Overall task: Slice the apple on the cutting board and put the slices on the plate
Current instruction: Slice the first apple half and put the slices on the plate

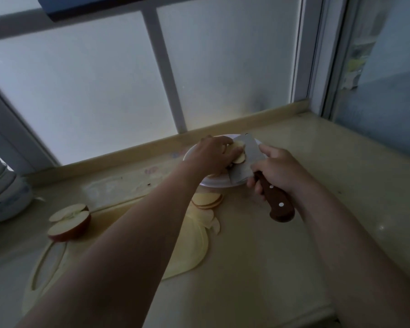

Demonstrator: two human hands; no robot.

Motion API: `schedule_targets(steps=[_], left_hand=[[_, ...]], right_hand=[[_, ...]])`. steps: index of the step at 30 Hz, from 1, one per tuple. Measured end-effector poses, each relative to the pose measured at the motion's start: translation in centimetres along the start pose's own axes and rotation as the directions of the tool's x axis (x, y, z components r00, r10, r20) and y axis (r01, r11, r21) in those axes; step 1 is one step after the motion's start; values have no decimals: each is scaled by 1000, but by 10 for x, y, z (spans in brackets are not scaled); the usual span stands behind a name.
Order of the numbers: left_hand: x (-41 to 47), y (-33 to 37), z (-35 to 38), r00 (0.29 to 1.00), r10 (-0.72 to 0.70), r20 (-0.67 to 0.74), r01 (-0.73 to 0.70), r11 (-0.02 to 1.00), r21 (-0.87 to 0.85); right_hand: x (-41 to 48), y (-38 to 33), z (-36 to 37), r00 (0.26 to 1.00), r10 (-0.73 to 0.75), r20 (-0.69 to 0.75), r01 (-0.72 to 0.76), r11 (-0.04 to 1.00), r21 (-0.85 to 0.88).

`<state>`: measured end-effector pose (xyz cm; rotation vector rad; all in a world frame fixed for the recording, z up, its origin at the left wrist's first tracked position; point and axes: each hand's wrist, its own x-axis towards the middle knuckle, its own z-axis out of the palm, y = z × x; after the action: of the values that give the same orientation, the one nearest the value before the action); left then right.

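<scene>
1. Head view. Dim light, pale yellow surface [270,256] under a frosted window [81,91].
2. Plate [193,151]: white, round, at the far side of the surface near the window ledge. Both hands are over it.
3. R hand [278,170] is clenched round the knife [245,159] where the brown riveted handle meets the blade. Fingers [253,183] are wrapped under the handle, and 1 finger lies straight along the blade's top. The broad blade is tilted over the plate, tip pointing away from the person.
4. L hand [212,157] reaches in from the left, palm down. Its fingers [234,154] are on the apple slices [239,146] lying against the blade face. Can't tell if they pinch or just press the slices.
5. Those slices are thin w/ red skin edges, above the plate's middle. At least 2 show; the rest are hidden by the hand.
6. Cutting board [189,252]: pale yellow, nearer the person than the plate, mostly under the L forearm, w/ a handle slot at its near-left end.
7. Cut slices [207,200] are stacked on the board's far-right part, just beside the plate's near rim. Paler thin pcs lie just below them.
8. Apple half [69,221]: red skin, cut faces up, looks split in 2. It is well apart from the plate, at the board's far-left edge. On it or just off, can't tell.
9. White-and-blue item [3,192] at the left edge, partly out of frame.
</scene>
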<state>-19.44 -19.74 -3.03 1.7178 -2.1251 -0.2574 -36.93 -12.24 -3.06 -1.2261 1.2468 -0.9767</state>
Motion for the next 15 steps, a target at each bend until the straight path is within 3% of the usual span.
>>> schedule_targets(steps=[12, 15], left_hand=[[-2, -4, -2, 992, -105, 64, 102, 994, 47], [-3, -3, -5, 982, -167, 86, 175, 981, -83]], right_hand=[[-13, -8, -15, 991, -110, -80, 105, 993, -62], [-15, -6, -16, 989, -128, -80, 122, 990, -69]])
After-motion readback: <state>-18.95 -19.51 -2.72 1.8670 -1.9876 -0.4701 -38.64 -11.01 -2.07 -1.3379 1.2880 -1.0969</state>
